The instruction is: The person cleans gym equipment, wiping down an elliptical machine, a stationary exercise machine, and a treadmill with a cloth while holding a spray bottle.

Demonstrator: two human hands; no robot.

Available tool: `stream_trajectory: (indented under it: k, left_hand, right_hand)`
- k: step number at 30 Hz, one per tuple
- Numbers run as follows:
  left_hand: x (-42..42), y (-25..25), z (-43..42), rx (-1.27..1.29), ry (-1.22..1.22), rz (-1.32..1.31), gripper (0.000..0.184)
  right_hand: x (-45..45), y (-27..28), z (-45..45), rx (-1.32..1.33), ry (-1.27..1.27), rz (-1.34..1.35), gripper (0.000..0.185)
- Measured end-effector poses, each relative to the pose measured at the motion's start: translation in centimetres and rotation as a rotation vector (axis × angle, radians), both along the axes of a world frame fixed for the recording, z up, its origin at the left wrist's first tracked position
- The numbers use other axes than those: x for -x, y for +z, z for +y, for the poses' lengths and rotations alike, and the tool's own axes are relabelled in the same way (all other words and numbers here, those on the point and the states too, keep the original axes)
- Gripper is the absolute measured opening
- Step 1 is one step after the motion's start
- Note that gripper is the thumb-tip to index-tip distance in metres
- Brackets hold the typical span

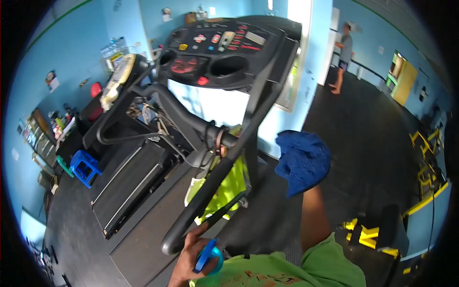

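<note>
In the head view my left hand [191, 256], fingers wrapped round a blue spray bottle [206, 258], is low in front of my green shirt, close to the lower end of the treadmill's black handrail [184, 229]. A dark blue cloth [303, 161] covers my right hand at the end of my stretched-out forearm, right of the treadmill; the fingers are hidden beneath it. The treadmill's console [224, 52] stands ahead, with buttons and two cup holders. A yellow-green cloth or bag [224, 189] hangs behind the rail.
Another treadmill [131, 184] stands to the left, beside a blue stool [85, 167]. A person [345, 55] stands far off at the back right. Yellow and black gym equipment [370, 237] is at the lower right. Blue walls surround the dark floor.
</note>
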State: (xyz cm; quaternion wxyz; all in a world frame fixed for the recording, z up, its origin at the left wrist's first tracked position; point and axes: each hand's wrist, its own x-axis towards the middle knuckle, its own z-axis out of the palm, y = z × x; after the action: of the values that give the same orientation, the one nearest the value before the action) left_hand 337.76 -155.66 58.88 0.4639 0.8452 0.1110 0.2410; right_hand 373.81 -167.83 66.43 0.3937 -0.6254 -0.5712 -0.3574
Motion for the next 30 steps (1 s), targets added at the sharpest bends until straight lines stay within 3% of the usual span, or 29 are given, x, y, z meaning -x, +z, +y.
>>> stream_trajectory:
  k: [1,3,5,8,9,11,12,13,15,17,18,19,21,24,27,28,29,30]
  left_hand:
    - [-1.9,0.7,0.4,0.006,-0.143,0.054,0.045]
    - [-6.3,0.6,0.7,0.104,-0.289,0.085,0.044]
    - [-11.4,-0.6,1.0,0.186,-0.521,-0.111,0.045]
    - [-17.1,0.4,0.3,0.153,-0.583,-0.116,0.05]
    - [-18.7,0.6,0.0,0.088,-0.582,-0.15,0.05]
    - [-21.0,1.0,-0.6,0.022,-0.571,-0.181,0.05]
    - [-21.9,1.1,-0.8,0.114,-0.535,-0.177,0.046]
    - [-22.8,1.4,-0.8,0.202,-0.5,-0.169,0.042]
    - [-23.7,1.9,-1.0,0.24,-0.418,-0.245,0.042]
    - [-23.4,2.6,0.0,-0.1,-0.254,-0.171,0.047]
    - [-22.8,2.2,-0.9,0.191,-0.118,-0.141,0.045]
    - [-22.5,2.5,-0.8,0.186,-0.094,-0.14,0.045]
    - [-22.2,2.8,-0.2,-0.209,-0.188,0.035,0.045]
    - [-21.0,2.7,0.0,-0.038,-0.157,0.113,0.045]
    - [-20.3,4.9,-0.2,0.015,-0.064,0.113,0.045]
    - [-20.3,5.3,-0.3,0.022,-0.045,0.086,0.044]
    - [-20.6,5.6,-0.1,0.022,-0.035,0.059,0.044]
    - [-21.6,5.5,-0.5,-0.182,-0.045,-0.051,0.041]
  right_hand:
    - [0.2,0.5,-1.0,0.019,0.098,0.146,0.034]
    - [0.2,-1.6,-2.1,0.339,0.26,0.719,0.041]
    - [0.5,-1.1,-1.1,0.224,0.416,0.168,0.03]
    - [-1.1,-6.3,-0.5,0.068,0.21,0.345,0.036]
    - [-2.0,-5.6,0.0,0.068,0.214,0.342,0.036]
    - [-3.9,-3.1,1.8,-0.506,1.21,1.16,0.042]
    - [-4.5,-2.6,3.6,-0.546,0.865,0.765,0.052]
    - [-5.1,-3.2,4.9,-0.562,0.87,0.765,0.052]
    - [-6.9,-4.6,7.5,-0.107,0.278,0.188,0.06]
    - [-6.8,-5.5,9.0,-0.052,0.323,0.172,0.059]
    - [-6.4,-5.8,9.6,0.019,0.362,0.148,0.059]
    - [-6.1,-6.0,10.3,0.09,0.403,0.121,0.058]
    - [-7.1,-5.7,11.1,0.16,0.46,0.091,0.058]
    - [-12.7,-5.1,10.6,0.22,0.397,0.003,0.053]
    - [-19.3,-6.6,12.5,-0.13,-0.043,-0.094,0.032]
    - [-16.2,-4.0,11.7,-0.06,-0.06,-0.16,0.026]
    - [-14.6,-5.9,13.2,-0.156,0.066,0.136,0.029]
    - [-11.7,-8.4,14.6,-0.253,-0.066,-0.024,0.028]
